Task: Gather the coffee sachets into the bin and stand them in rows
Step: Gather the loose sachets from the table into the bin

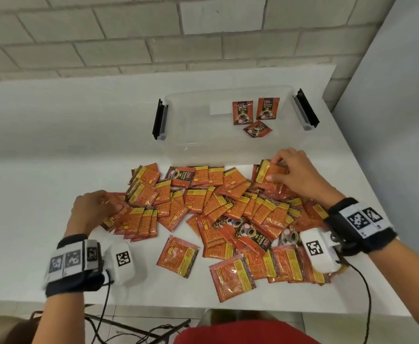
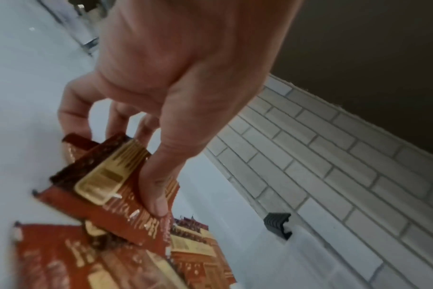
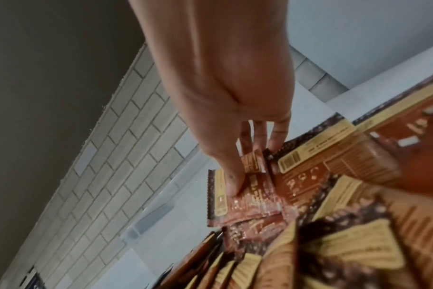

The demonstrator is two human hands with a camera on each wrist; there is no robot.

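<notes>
Several orange coffee sachets (image 1: 218, 214) lie in a loose heap across the white table (image 1: 29, 170). Behind the heap stands a clear plastic bin (image 1: 203, 150); two sachets (image 1: 242, 112) stand upright at its back right and a third (image 1: 257, 129) lies flat in front of them. My left hand (image 1: 96, 207) is at the heap's left edge, thumb and curled fingers pinching a few sachets (image 2: 106, 187). My right hand (image 1: 290, 170) is at the heap's far right, just before the bin's front wall, thumb and fingers pinching a small stack of sachets (image 3: 250, 187).
The bin has black latch handles at its left end (image 1: 160, 119) and right end (image 1: 305, 110). A pale brick wall (image 1: 129, 33) runs along the table's back. A grey panel (image 1: 401, 120) closes off the right. Cables (image 1: 139, 331) hang under the table's front edge.
</notes>
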